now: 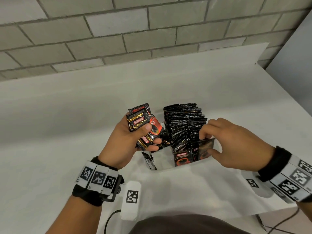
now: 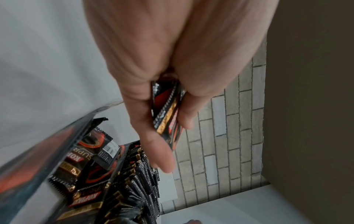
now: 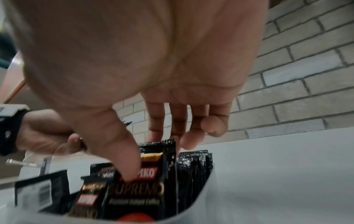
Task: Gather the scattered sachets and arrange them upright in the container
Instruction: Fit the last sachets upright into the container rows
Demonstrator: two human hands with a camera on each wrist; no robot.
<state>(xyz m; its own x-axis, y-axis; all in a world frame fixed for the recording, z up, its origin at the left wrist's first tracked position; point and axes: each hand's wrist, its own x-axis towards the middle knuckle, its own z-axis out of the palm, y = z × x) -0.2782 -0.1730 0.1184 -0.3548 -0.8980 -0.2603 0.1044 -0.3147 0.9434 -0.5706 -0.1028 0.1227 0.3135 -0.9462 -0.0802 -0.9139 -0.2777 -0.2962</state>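
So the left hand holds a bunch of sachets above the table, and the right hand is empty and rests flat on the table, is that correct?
Not quite. The left hand does hold a bunch of sachets, but the right hand is not empty or flat on the table: it pinches one sachet standing in the container. The right wrist view shows the thumb pressed on its front.

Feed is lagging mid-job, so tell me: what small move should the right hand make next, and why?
Probably push the pinched Kopiko sachet down into the near end of the row and release. The right hand pinches it upright at the clear container's front, beside the standing sachets, while the left hand holds a bunch of sachets ready.
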